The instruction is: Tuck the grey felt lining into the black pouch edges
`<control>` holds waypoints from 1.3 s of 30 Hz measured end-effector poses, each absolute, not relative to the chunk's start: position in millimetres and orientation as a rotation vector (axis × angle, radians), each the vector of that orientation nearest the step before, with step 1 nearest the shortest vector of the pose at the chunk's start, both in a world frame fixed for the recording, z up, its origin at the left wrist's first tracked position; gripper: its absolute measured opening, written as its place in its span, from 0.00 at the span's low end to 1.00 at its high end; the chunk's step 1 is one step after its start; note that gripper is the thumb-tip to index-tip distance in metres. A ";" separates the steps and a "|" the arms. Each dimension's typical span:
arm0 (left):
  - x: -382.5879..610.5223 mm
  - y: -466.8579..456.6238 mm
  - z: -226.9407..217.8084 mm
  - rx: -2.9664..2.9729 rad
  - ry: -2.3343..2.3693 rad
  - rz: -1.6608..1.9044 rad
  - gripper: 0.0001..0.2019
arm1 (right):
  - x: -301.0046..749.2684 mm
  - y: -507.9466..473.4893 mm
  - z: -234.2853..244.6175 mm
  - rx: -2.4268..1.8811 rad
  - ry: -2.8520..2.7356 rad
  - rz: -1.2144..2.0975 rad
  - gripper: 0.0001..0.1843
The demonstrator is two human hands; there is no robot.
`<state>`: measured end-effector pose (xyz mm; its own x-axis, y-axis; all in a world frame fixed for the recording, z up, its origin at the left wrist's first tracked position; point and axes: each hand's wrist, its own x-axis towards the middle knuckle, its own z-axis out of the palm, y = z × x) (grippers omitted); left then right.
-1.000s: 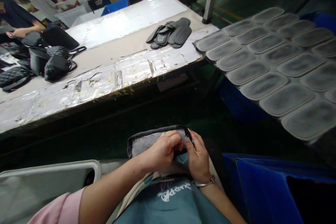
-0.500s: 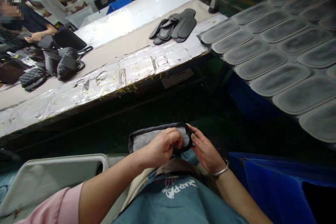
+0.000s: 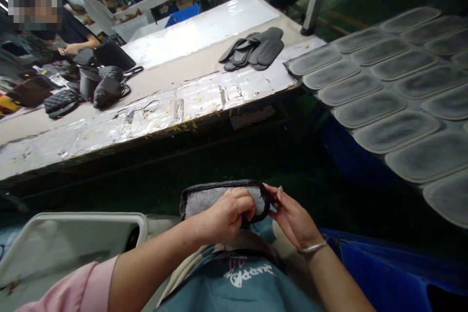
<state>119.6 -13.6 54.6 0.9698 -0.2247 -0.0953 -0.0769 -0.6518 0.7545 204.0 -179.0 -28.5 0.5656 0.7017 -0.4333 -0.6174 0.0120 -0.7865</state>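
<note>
A small black quilted bag [image 3: 206,196] with a grey face and a dark raised rim is held low in front of my body, its long side running left to right. My left hand [image 3: 236,208] lies across its grey face with the fingers curled in. Its fingertips are partly hidden, near the bag's near edge. At the right end, my right hand [image 3: 290,214] grips the dark rim with its fingers, the thumb lifted a little off it. A silver bangle is on that wrist.
A long worktable [image 3: 164,73] crosses ahead, bearing black bags [image 3: 109,90] at left and a pile of dark oval pieces [image 3: 256,48]. Sheets of oval panels [image 3: 413,129] stand at right. A pale tray [image 3: 73,239] and blue bin [image 3: 380,263] flank me. A co-worker [image 3: 75,29] stands far left.
The view has tilted up slightly, so the table sits lower and further right. My right thumb has lifted from the bag's rim. My left hand stays curled at the bag.
</note>
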 end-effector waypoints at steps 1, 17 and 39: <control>119.4 -13.9 54.3 2.281 -0.223 -0.221 0.13 | 209.0 -178.3 -28.5 -1.178 -0.107 1.062 0.24; 119.4 -6.5 43.3 2.004 -0.092 -0.109 0.12 | 217.6 -165.6 -24.1 -1.507 -0.357 0.759 0.15; 8.3 53.1 20.0 1.732 0.547 0.519 0.33 | 178.5 -185.6 -36.5 -1.492 -0.538 0.595 0.44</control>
